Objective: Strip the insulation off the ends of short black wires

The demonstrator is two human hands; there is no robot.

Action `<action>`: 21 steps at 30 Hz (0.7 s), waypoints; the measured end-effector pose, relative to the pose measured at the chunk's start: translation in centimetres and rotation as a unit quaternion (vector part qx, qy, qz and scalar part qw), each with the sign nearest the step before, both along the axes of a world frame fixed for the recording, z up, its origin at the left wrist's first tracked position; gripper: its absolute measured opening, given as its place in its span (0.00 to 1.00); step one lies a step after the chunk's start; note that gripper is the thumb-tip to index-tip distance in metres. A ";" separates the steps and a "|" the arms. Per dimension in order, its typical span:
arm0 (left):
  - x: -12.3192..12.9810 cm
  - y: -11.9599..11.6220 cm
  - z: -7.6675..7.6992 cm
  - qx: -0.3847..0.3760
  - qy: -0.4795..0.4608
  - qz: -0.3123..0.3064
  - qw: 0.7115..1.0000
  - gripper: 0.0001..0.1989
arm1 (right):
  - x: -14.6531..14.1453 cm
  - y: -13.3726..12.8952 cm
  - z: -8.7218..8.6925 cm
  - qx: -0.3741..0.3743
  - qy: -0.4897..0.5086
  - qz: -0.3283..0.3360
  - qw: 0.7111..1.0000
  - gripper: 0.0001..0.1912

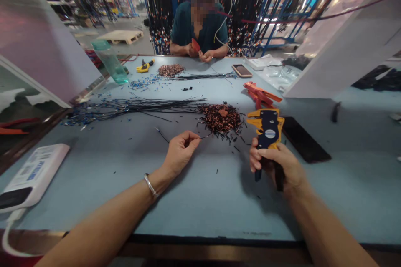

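Note:
My left hand [183,150] pinches a thin black wire [163,135] between thumb and fingers. One end of the wire sticks out past my fingertips to the right, and the other trails behind to the left. Wrapped round the handles of a yellow and dark blue wire stripper [270,130] is my right hand [278,162]. The stripper's jaws point left, apart from the wire. Between and beyond my hands lies a heap of short black and copper wire scraps [221,120]. A bundle of long black wires [140,106] with blue ends stretches left from it.
Behind the stripper lie a red-orange tool [261,95] and a black phone [303,139]. A white power bank [34,175] sits at the left, near a green bottle [110,62]. Opposite, a co-worker [199,29] holds a red tool beside another scrap heap [171,70].

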State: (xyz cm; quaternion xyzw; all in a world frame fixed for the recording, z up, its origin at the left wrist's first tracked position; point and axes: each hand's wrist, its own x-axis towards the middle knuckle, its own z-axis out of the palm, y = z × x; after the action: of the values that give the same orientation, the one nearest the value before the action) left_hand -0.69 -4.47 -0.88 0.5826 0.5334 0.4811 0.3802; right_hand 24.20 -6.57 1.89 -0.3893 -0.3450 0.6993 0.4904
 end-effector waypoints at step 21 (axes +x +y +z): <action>0.9 -1.6 0.7 0.136 0.091 0.042 0.986 0.07 | -0.4 -0.9 0.9 0.294 -0.591 0.092 0.745 0.18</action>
State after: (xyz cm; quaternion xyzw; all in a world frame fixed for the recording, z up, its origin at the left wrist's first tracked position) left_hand 0.18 -6.11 -0.15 0.6472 0.5193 0.5096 0.2274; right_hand 23.82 -7.48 2.82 -0.5279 -0.7883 0.2346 0.2118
